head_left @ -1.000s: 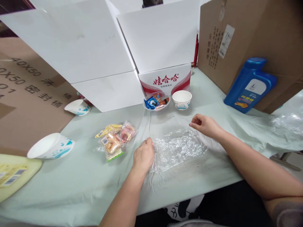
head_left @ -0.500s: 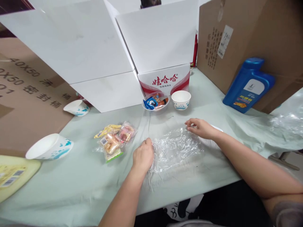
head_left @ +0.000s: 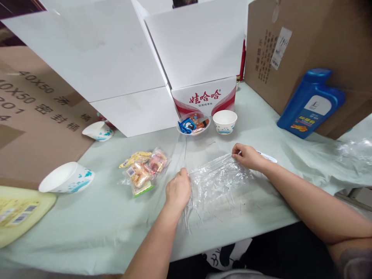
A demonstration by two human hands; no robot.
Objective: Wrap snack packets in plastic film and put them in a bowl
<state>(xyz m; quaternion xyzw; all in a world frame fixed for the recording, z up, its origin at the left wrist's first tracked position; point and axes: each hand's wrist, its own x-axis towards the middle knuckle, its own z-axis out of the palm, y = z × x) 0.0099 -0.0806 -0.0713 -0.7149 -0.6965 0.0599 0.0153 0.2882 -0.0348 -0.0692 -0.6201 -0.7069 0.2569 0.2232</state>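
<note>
Clear plastic film (head_left: 215, 186), crinkled on the pale green tablecloth (head_left: 116, 232) just below and right of the frame's centre, is pinched at its upper corners by the left hand (head_left: 178, 190) and right hand (head_left: 245, 155), spreading seemingly being the step in hand and an even, gentle pull called for next.

- Blue plastic bottle (head_left: 312, 104) beside brown cardboard carton (head_left: 316, 38)
- Red-and-white drinking-water carton (head_left: 205, 101)
- White paper bowl (head_left: 225, 124) beside clear plastic bowl (head_left: 200, 133) of wrapped snacks (head_left: 188, 126)
- Pale-yellow labelled container (head_left: 24, 213)
</note>
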